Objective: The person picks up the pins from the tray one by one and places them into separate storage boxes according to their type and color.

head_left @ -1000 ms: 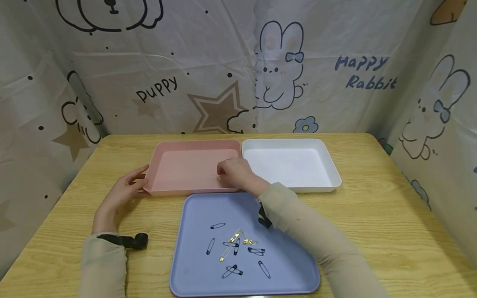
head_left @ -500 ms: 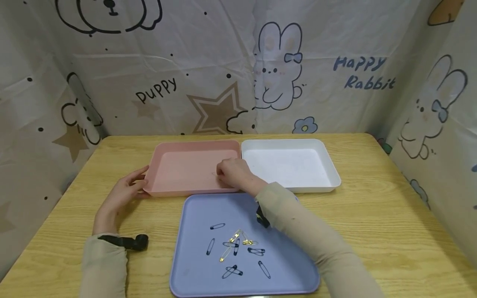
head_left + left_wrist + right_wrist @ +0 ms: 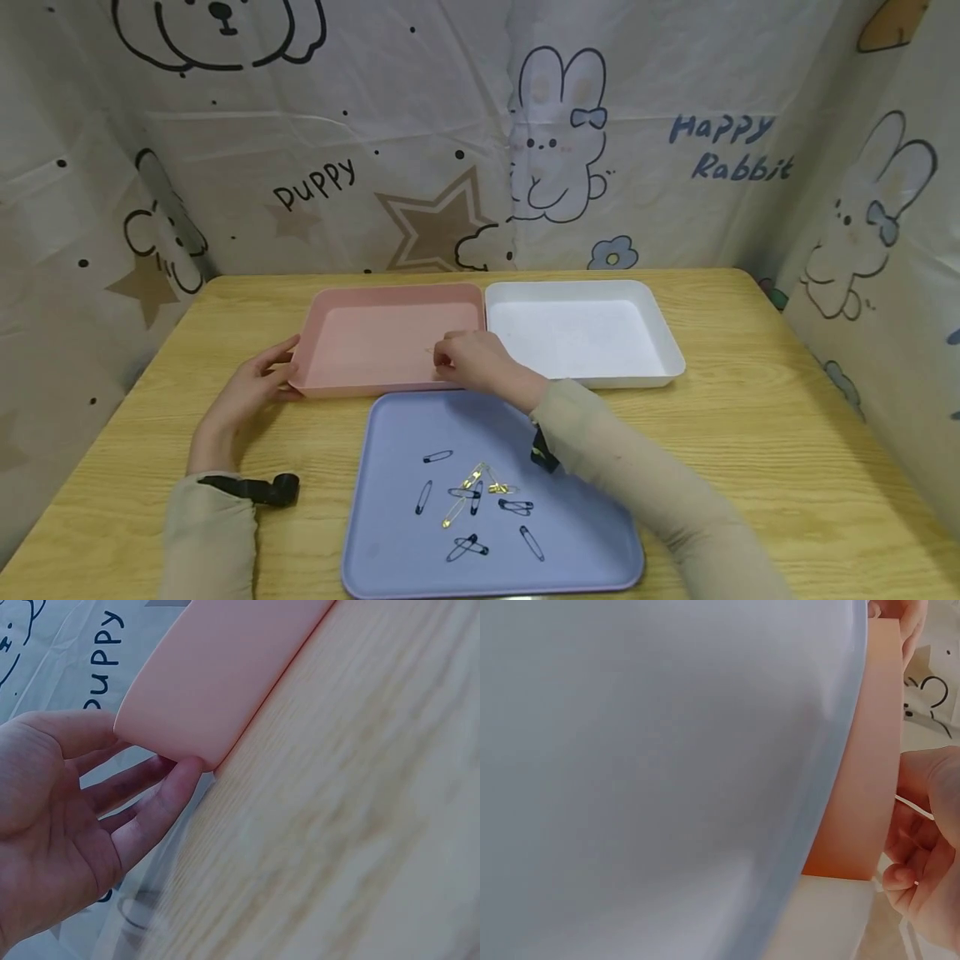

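Observation:
My left hand [image 3: 251, 390] touches the left end of the pink tray [image 3: 352, 390], its fingertips resting on the corner. In the left wrist view, those fingers [image 3: 157, 814] look fairly straight against the end wall. Over the pink tray's right end, my right hand [image 3: 476, 360] has curled fingers and pinches a thin safety pin [image 3: 429, 350]. Only a faint, pale end of that pin sticks out. The right wrist view shows the curled hand [image 3: 930, 847] behind the tray wall, with a thin pale line between thumb and fingers.
A blue tray [image 3: 397, 575] lies in front, holding black safety pins [image 3: 532, 542] and overlapping gold safety pins [image 3: 453, 512]. A white tray [image 3: 585, 333] stands directly right of the pink one. Printed cloth [image 3: 442, 100] hangs behind the wooden table [image 3: 750, 467].
My right hand has shifted slightly toward the near wall of the pink tray, with its forearm a little further right. My left hand stays on the corner.

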A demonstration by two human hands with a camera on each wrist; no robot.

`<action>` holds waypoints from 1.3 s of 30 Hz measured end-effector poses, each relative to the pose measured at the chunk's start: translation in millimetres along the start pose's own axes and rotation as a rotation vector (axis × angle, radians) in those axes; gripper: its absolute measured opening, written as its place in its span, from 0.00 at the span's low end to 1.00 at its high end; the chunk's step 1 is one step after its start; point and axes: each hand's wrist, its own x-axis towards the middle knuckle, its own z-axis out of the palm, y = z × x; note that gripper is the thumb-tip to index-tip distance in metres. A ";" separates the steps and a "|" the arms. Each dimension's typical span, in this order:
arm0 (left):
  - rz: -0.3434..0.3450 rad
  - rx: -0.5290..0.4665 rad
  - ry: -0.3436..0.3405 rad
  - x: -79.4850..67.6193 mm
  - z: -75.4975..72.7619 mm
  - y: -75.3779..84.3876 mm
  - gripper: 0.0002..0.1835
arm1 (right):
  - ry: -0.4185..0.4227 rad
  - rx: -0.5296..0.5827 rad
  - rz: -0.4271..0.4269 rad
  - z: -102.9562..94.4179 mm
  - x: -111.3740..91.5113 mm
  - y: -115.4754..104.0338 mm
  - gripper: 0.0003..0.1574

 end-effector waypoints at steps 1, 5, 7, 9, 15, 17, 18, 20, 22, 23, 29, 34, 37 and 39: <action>-0.002 -0.007 -0.002 0.3 0.4 -0.3 0.31 | 0.011 -0.002 -0.007 -0.5 -2.6 -0.3 0.05; -0.009 -0.004 0.000 0.3 0.7 -0.5 0.31 | 0.061 -0.004 -0.058 -1.8 -13.7 -0.5 0.04; -0.011 0.001 0.001 0.1 0.5 0.1 0.31 | 0.096 -0.007 -0.083 -2.9 -19.2 -0.5 0.04; -0.012 0.005 0.001 0.0 0.8 0.9 0.31 | 0.129 -0.003 -0.100 -4.6 -24.4 -0.8 0.03; -0.011 0.008 0.011 0.2 2.1 2.4 0.30 | 0.148 0.007 -0.133 -9.5 -37.8 -3.1 0.03; -0.009 0.008 0.010 0.8 2.0 1.4 0.30 | 0.135 0.003 -0.142 -10.3 -41.8 -3.6 0.03; -0.007 0.008 0.010 0.8 1.8 1.2 0.30 | 0.127 0.004 -0.144 -11.4 -43.8 -4.2 0.03; -0.003 0.009 0.010 1.0 1.3 0.5 0.30 | 0.109 0.012 -0.149 -13.2 -47.7 -5.4 0.03; 0.006 0.007 0.003 1.2 1.1 -0.2 0.30 | 0.084 0.020 -0.156 -15.6 -51.8 -6.7 0.04; 0.010 0.005 0.002 1.1 1.2 -0.3 0.30 | 0.070 0.023 -0.158 -16.7 -54.1 -7.3 0.04; -0.003 0.007 0.007 -0.2 2.2 1.8 0.30 | 0.023 0.033 -0.205 -17.5 -68.6 -7.7 0.03; -0.004 0.013 0.013 -0.4 2.1 2.2 0.30 | 0.000 0.055 -0.240 -16.3 -77.8 -7.0 0.04; 0.003 0.015 0.012 -0.6 2.1 2.3 0.30 | -0.029 0.078 -0.252 -16.1 -82.2 -6.1 0.04; 0.003 0.019 0.011 -0.7 2.3 2.3 0.30 | -0.060 0.090 -0.268 -16.2 -85.2 -5.3 0.05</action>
